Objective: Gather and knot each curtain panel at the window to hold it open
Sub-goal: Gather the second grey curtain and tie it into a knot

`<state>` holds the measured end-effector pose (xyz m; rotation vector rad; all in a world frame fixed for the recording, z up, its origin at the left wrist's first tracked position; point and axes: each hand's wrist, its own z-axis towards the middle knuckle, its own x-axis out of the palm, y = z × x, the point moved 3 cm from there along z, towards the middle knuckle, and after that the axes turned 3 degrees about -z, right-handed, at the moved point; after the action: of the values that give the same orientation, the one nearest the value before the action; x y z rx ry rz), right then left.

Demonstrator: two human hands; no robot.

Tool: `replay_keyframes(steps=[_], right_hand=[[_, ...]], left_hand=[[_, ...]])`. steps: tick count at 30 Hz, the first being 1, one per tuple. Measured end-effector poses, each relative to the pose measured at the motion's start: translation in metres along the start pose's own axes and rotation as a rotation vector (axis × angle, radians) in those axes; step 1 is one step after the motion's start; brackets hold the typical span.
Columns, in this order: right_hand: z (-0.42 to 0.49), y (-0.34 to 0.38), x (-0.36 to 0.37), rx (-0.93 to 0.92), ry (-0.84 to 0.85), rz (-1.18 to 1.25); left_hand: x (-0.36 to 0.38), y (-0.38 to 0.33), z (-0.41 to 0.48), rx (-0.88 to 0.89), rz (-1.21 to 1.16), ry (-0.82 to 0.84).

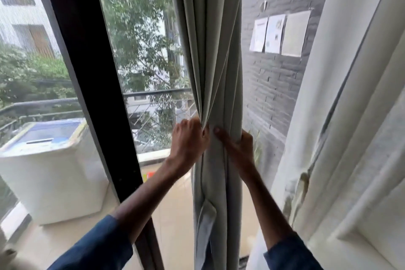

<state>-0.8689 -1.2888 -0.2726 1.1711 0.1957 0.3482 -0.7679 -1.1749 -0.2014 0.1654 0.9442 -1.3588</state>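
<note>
Far to the left of my left hand, out past the glass, I see a white washing machine point(50, 160) with a blue lid standing on the balcony floor. Between it and the hand runs the dark window frame point(87, 72), slanting from the top of the view down toward my left sleeve point(94, 245). Just left of the hand and a little above it, the balcony railing point(153, 94) crosses behind the glass, with trees and a pale building beyond.

My left hand point(189, 138) grips the left edge of the curtain panel point(217, 61). Its fingers are curled into the folds, so the cloth draws to a point right at the knuckles. The panel is pale grey-green and hangs straight down between my two hands, bunched into a narrow column from well above them to below my forearms. A loose flap of it sags lower down, beside the left forearm.

My right hand point(238, 149) wraps the right side of that column at nearly the same height. Its thumb lies across the front, close to the left hand's fingers. The other fingers go round the back, where I cannot see them.

Right of the right hand and higher up, three sheets of paper point(280, 35) are stuck side by side on a grey brick wall point(271, 94). Farther right again hangs a white curtain point(350, 138), smudged with dark marks at about forearm level, near my right sleeve point(289, 256).
</note>
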Motion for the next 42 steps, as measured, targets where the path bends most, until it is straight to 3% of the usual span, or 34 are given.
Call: replay_keyframes(steps=[10,13,17,22,29,33,38,42], right_hand=[[-0.019,-0.021,-0.023,-0.083,-0.16,-0.356],[-0.035,-0.036,-0.017,-0.074,-0.208,-0.459],[-0.071,-0.043,-0.003,-0.228,-0.282,-0.578],[-0.102,-0.048,0.019,-0.213,-0.152,-0.67],[-0.109,-0.04,0.007,-0.234,-0.027,-0.727],[-0.129,-0.028,0.01,-0.355,0.056,-0.657],[-0.126,-0.035,-0.007,-0.15,0.066,-0.456],[-0.132,-0.058,-0.033,0.057,-0.171,-0.343]], left_hand=[[0.019,-0.005,-0.029,-0.02,0.065,0.008],[0.041,0.006,-0.054,-0.037,0.078,0.08],[0.065,0.017,-0.079,-0.044,0.105,0.185],[0.065,0.011,-0.083,-0.072,0.043,0.224],[0.052,0.003,-0.085,-0.27,-0.383,0.369],[0.062,0.0,-0.079,-0.294,-0.326,0.383],[0.074,0.016,-0.072,-0.353,-0.235,0.226],[0.069,0.008,-0.07,-0.31,-0.236,0.159]])
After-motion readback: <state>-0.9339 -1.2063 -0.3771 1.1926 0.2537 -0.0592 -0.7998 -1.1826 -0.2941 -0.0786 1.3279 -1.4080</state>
